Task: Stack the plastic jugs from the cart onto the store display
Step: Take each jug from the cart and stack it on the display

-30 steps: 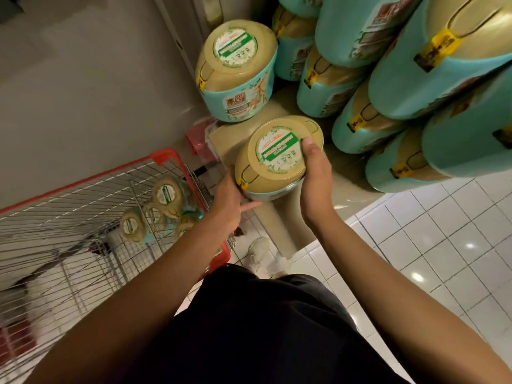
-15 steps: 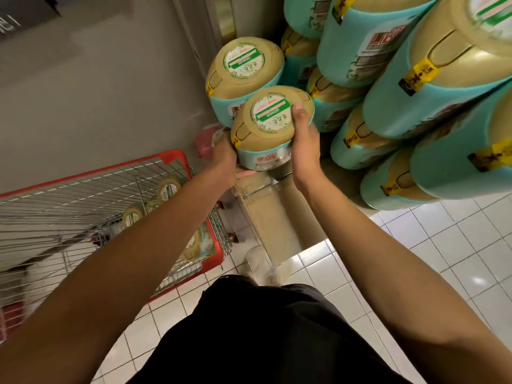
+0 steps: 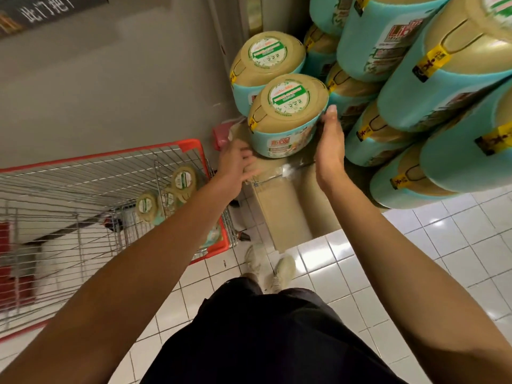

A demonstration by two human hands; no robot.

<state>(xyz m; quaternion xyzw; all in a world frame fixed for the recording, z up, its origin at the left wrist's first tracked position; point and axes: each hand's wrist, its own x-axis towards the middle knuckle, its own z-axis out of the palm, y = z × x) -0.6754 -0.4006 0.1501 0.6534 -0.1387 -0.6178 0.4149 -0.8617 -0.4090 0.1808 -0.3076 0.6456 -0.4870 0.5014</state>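
Teal-sleeved jug (image 3: 288, 115) looks set down on the beige display base (image 3: 279, 214), near its front corner, just in front of the rear jug (image 3: 267, 65). Right hand (image 3: 331, 142) lies flat against its side, fingers straight, no wrap. Left hand (image 3: 235, 159) is blurred at the lower left edge, fingers loose, holding nothing; contact unclear. Risks: the footprint looks close to the lip, so a nudge from either hand on release could tip it onto the tile floor (image 3: 443, 245). The tall stack (image 3: 415, 92) is just beside it on the right, and a forearm bump may shift it. Spare jugs (image 3: 146, 206) wait in the cart (image 3: 166, 148); loading on top before this one seats square invites a slide.
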